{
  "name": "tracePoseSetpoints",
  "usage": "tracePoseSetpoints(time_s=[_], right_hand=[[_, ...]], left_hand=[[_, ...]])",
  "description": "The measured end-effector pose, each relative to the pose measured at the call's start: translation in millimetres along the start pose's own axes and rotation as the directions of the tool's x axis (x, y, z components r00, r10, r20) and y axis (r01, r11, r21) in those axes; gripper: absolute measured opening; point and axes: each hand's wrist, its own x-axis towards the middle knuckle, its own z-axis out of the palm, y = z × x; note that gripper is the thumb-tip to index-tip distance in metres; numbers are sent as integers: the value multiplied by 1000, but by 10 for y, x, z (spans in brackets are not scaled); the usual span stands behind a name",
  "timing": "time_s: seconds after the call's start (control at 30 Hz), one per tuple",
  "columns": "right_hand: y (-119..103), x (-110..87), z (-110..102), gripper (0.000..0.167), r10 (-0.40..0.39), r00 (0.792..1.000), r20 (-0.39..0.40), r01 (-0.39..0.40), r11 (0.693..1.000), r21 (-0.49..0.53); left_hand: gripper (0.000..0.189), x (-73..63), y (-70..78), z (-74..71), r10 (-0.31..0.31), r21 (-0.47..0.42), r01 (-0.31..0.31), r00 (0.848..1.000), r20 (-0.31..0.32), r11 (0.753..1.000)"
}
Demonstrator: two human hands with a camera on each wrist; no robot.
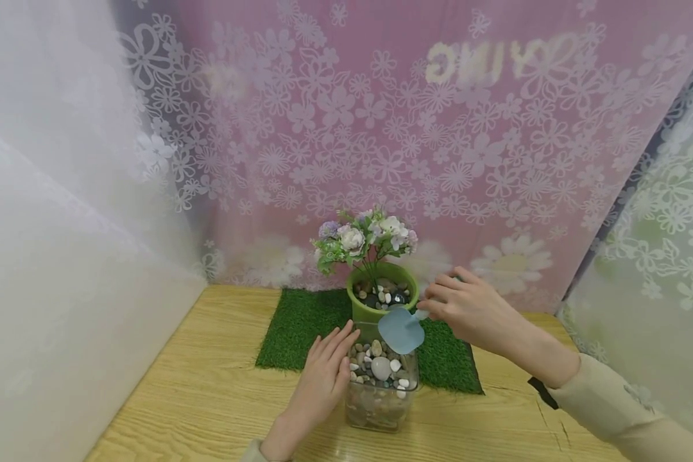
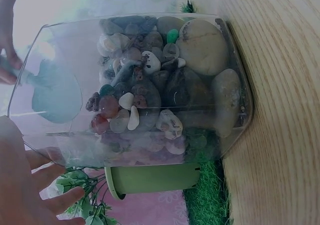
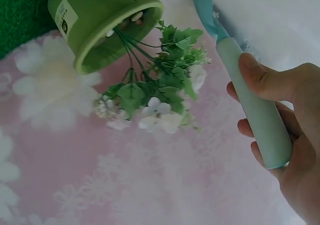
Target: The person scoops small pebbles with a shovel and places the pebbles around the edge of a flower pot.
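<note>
In the head view, my right hand (image 1: 468, 308) grips a small blue garden trowel (image 1: 402, 331) by its pale green handle (image 3: 255, 105), thumb on top and fingers wrapped beneath. The blade is above the back of a clear plastic container (image 1: 375, 410), in front of a green flowerpot (image 1: 362, 314). Mixed pebbles (image 1: 381, 367) fill part of the container. My left hand (image 1: 320, 378) rests against its left rim, fingers extended. White and purple flowers (image 1: 375, 237) with green leaves stand in the pot, with stones (image 1: 387, 296) around their stems.
A green artificial grass mat (image 1: 306, 327) lies beneath the pot on the wood-grain table (image 1: 208, 385). Behind it hangs a pink flowered curtain (image 1: 346, 147). Pale sheets enclose the left and right sides.
</note>
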Motion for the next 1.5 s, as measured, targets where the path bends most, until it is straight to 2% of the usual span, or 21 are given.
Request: tracePoseSetpoints(time_s=[0.13, 0.27, 0.4, 0.5, 0.63, 0.77, 0.97, 1.03, 1.1, 1.23, 1.4, 1.47, 1.5], right_hand=[[-23, 182, -78, 30, -81, 994, 75, 90, 988, -123], [-70, 361, -97, 20, -146, 976, 164, 182, 955, -233], [-150, 514, -89, 12, -165, 956, 244, 236, 925, -298], [-212, 622, -97, 19, -146, 943, 299, 244, 914, -323], [-287, 762, -122, 27, -82, 923, 376, 214, 921, -325], [-368, 893, -129, 21, -5, 898, 440, 154, 940, -303], [-443, 1002, -115, 14, 98, 824, 558, 85, 952, -293], [-445, 1013, -127, 13, 121, 806, 580, 58, 958, -282], [-445, 1010, -137, 13, 131, 798, 588, 39, 963, -268], [-455, 995, -127, 12, 110, 800, 590, 39, 971, -234], [-455, 935, -20, 9, 74, 775, 628, 40, 986, -164], [-436, 870, 63, 10, 53, 784, 619, 37, 991, -132], [-419, 829, 99, 12, 41, 795, 605, 38, 992, -117]], left_hand=[[48, -4, -8, -2, 4, 8, -4, 1000, -4, 1000], [48, -1, -17, -1, 0, 10, 0, 1000, -4, 1000], [48, 12, -11, -13, -11, -4, 11, 1000, 4, 1000], [48, 13, -12, -12, -11, 1, 11, 1000, 7, 1000], [48, 5, -22, -10, -16, 5, 16, 1000, 12, 1000], [47, 6, -20, -20, -24, -15, 24, 999, 24, 1000], [47, 21, -8, -17, 4, -10, -4, 1000, 16, 1000], [47, 23, -10, -20, 8, -16, -7, 1000, 10, 1000], [47, 22, -14, -26, 1, -21, 0, 1000, 13, 1000], [47, 13, -29, -33, -10, -17, 10, 1000, 22, 1000], [47, 14, -15, -37, -19, -26, 20, 999, 33, 999], [47, 12, -6, -33, -19, -32, 20, 999, 33, 999], [47, 10, -1, -32, -18, -34, 19, 999, 32, 999]])
